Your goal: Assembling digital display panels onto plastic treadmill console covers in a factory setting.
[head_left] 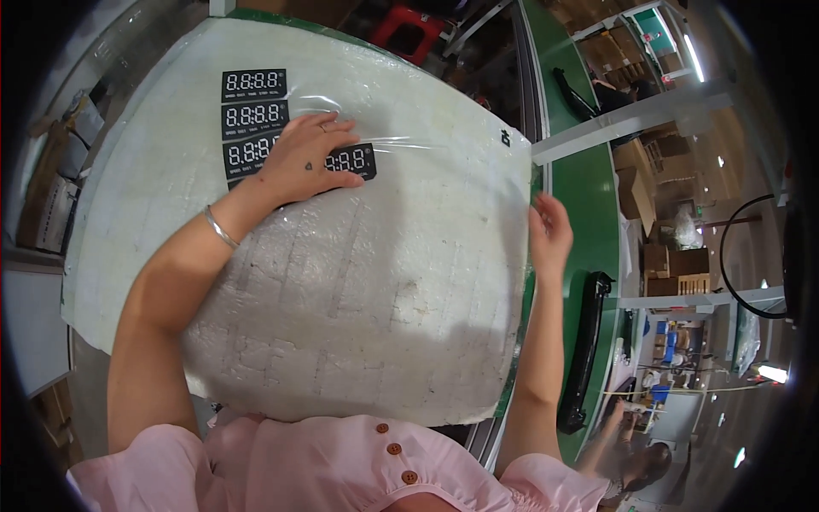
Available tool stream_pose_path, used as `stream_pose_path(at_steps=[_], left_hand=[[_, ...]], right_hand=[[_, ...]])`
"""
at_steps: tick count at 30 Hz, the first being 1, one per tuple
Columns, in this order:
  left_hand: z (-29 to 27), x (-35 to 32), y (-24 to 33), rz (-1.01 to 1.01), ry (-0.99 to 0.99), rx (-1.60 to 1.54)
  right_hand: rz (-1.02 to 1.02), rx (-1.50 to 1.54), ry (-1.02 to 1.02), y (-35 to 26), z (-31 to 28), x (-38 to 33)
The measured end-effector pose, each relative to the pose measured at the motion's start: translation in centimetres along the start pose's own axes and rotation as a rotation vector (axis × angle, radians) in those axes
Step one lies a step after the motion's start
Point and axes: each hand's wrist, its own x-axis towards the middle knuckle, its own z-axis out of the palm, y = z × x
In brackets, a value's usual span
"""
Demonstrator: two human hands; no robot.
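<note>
My left hand (311, 158) lies palm down, fingers apart, over a black display label (357, 160) with pale digit segments, partly covering it. Left of that hand, similar labels stand in a column on the pale board: a top label (254, 84), a middle label (255, 120) and a lower label (247, 154) partly under my hand. Creases in clear film (401, 143) run rightward from my fingers. At the board's right edge is my right hand (550, 229), its fingers curled in and slightly blurred; whatever they hold, if anything, is hidden.
The large pale board (426, 239) has a worn, film-covered surface. To its right runs a green work surface (589, 222) with a long black curved part (586, 350). A red stool (407, 32) stands beyond the board. Cardboard boxes (674, 264) and another person (640, 461) are farther right.
</note>
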Motion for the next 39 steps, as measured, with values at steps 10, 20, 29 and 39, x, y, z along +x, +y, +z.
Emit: stream_pose_path(at_steps=[10, 20, 29, 39], left_hand=[[0.1, 1.0, -1.2, 0.021, 0.317, -0.082], [-0.7, 1.3, -1.5, 0.092, 0.197, -0.175], [-1.0, 0.5, -1.4, 0.085, 0.094, -0.161], [-1.3, 0.5, -1.4, 0.178, 0.027, -0.198]], right_hand=[[-0.566, 0.167, -0.221, -10.8, 20.1, 0.1], [-0.701, 0.056, -0.167, -12.1, 18.8, -0.2], [-0.749, 0.076, -0.130, -12.8, 18.5, -1.1], [-0.836, 0.130, 0.046, -14.0, 16.0, -1.8]])
